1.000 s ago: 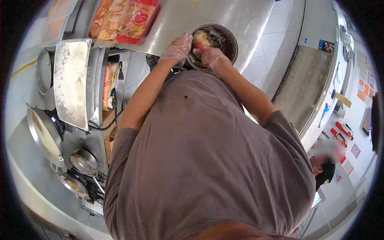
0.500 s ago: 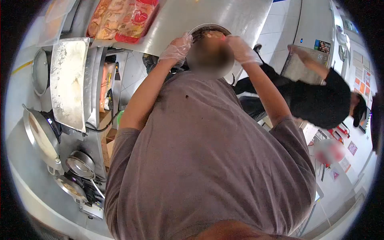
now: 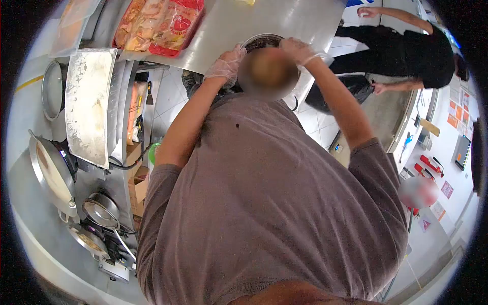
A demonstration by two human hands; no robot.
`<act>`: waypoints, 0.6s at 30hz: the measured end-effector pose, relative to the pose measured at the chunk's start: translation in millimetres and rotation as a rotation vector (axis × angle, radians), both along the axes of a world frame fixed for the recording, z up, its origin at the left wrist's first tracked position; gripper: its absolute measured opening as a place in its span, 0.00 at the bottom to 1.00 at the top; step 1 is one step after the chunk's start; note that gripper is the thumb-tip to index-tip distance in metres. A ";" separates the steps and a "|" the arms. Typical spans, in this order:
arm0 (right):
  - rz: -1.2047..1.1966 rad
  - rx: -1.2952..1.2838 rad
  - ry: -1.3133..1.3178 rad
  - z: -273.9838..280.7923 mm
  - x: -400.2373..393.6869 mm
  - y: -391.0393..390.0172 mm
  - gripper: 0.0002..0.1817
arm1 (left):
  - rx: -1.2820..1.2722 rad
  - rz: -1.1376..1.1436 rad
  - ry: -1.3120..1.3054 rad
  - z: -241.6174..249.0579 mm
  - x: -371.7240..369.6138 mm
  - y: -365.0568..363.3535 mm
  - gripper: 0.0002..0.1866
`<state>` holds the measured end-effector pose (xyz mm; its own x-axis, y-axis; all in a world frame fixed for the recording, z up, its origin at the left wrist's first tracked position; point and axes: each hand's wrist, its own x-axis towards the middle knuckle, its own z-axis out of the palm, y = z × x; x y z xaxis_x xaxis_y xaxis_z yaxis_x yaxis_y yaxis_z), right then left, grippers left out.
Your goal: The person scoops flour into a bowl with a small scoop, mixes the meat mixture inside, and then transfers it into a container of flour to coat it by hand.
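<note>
A round metal bowl (image 3: 262, 37) stands at the near edge of the steel table, most of it hidden behind a blurred patch. My left hand (image 3: 229, 63), in a clear plastic glove, is closed at the bowl's left rim. On the opposite side my right hand (image 3: 298, 51), gloved the same way, reaches over the rim with its fingers bent and close together. Whatever lies between those fingers is hidden. Left of the bowl, a red tray of raw meat pieces (image 3: 157, 26) in printed clear plastic rests on the table.
The steel table (image 3: 229, 20) spans the top. A pale metal sheet (image 3: 89, 107), a large pan (image 3: 51, 170) and a strainer (image 3: 100, 211) line the left. At right a person in black (image 3: 427, 56) holds a black bag (image 3: 351, 91). Fire extinguishers (image 3: 431, 163) are by the wall.
My right hand has shifted slightly up and left along the bowl's rim. My left hand stays there. The person in black has moved upward in view, and a black bag now shows in their hand.
</note>
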<state>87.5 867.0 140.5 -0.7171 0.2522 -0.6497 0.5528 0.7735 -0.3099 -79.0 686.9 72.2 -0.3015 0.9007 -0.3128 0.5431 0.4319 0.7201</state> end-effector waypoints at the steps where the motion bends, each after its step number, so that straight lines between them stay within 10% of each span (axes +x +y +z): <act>1: -0.153 -0.053 0.077 -32.8 8.8 -4.7 0.16 | -0.035 -0.003 0.000 3.0 0.1 0.9 0.22; 10: 0.310 0.010 -0.277 -5.6 7.5 -4.7 0.27 | -0.048 0.036 0.012 3.5 5.1 0.1 0.23; 18: 0.302 0.188 0.129 -93.4 60.7 -41.0 0.24 | -0.070 0.011 -0.011 12.1 4.4 -3.7 0.23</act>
